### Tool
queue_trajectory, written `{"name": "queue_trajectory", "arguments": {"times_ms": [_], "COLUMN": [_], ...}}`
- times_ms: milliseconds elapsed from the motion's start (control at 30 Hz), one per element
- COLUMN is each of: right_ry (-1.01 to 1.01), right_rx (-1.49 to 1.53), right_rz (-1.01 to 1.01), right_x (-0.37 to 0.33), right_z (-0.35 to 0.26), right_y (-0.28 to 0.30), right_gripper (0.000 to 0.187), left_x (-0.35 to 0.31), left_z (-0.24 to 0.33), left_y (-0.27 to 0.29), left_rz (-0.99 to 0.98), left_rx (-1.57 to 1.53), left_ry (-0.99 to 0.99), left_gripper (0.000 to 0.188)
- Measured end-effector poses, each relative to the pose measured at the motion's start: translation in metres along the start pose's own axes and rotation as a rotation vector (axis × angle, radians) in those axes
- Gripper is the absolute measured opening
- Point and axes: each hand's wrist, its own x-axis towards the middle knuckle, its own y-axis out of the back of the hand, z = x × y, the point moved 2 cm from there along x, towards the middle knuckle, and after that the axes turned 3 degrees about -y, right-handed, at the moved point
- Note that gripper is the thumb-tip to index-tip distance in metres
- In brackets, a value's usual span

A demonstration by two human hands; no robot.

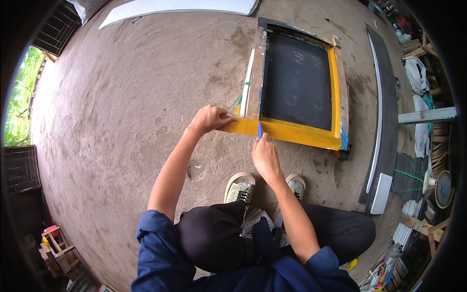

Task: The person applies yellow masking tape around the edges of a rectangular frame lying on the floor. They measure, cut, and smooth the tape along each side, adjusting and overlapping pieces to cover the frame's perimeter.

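A wooden frame (256,92) with a dark mesh panel (299,78) stretched inside lies on the floor ahead of me. Yellow tape (296,132) runs along its near side, and another strip covers the inner right edge. My left hand (210,118) grips the tape's free end, which reaches out past the frame's near left corner. In my right hand (266,155) is a blue cutter (260,130), its tip touching the tape near that corner. The blade is too small to make out.
White strips (249,82) lie along the frame's left side. A long dark board (382,112) lies to the right, and a white panel (180,10) at the far side. Beyond the board are a fan (443,189) and cluttered shelves. My shoes (240,188) stand close to the frame.
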Motion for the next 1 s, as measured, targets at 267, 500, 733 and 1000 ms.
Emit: {"name": "queue_trajectory", "arguments": {"times_ms": [267,500,733,1000], "right_ry": [-0.026,-0.043,-0.03,0.042], "right_rx": [-0.008,0.0,0.023,-0.088], "right_rz": [-0.023,-0.034,-0.046,-0.168], "right_x": [-0.001,-0.009,-0.022,-0.055], "right_z": [0.0,0.0,0.006,0.04], "right_y": [-0.002,-0.002,-0.006,-0.021], "right_gripper": [0.028,0.029,0.029,0.027], "left_x": [-0.001,0.001,0.001,0.004], "left_z": [0.001,0.003,0.003,-0.001], "left_y": [-0.001,0.0,0.0,0.004], "left_rz": [0.012,0.0,0.014,0.012], "left_rx": [0.01,0.039,0.083,0.025], "left_ry": [-0.005,-0.013,-0.029,-0.058], "left_gripper": [0.043,0.043,0.043,0.043]}}
